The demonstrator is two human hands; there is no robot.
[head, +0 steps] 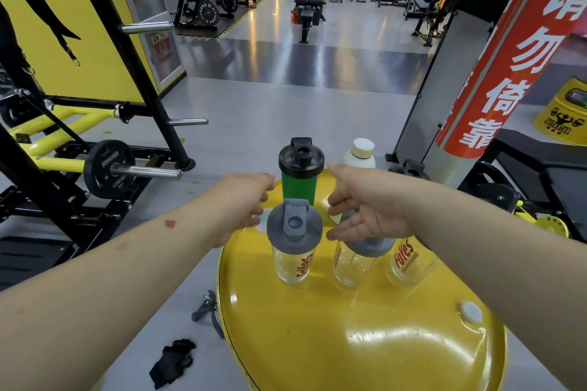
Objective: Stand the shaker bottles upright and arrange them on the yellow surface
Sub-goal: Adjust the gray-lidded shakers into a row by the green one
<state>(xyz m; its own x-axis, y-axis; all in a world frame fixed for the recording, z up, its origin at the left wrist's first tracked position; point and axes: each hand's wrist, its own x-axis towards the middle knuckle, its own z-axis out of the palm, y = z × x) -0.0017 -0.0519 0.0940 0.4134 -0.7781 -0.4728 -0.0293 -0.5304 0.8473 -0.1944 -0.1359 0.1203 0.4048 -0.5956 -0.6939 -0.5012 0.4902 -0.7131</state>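
On the round yellow drum top (365,343) stand a green shaker with a black lid (300,182), a white bottle with a cream cap (360,154), and a clear shaker with a grey lid (293,244), all upright. A second clear shaker (351,267) stands under my right hand (368,206). My right forearm partly hides a third clear shaker (409,263). The right hand's fingers are spread, in front of the white bottle's lower half, and hold nothing. My left hand (243,205) hovers left of the green shaker, fingers loosely apart and empty.
A black lid (411,168) shows behind the drum's far right edge. On the floor to the left lie a hand gripper (206,311) and a black glove (173,360). A weight rack with a plate (109,168) stands left, a red-and-silver pillar (495,73) right.
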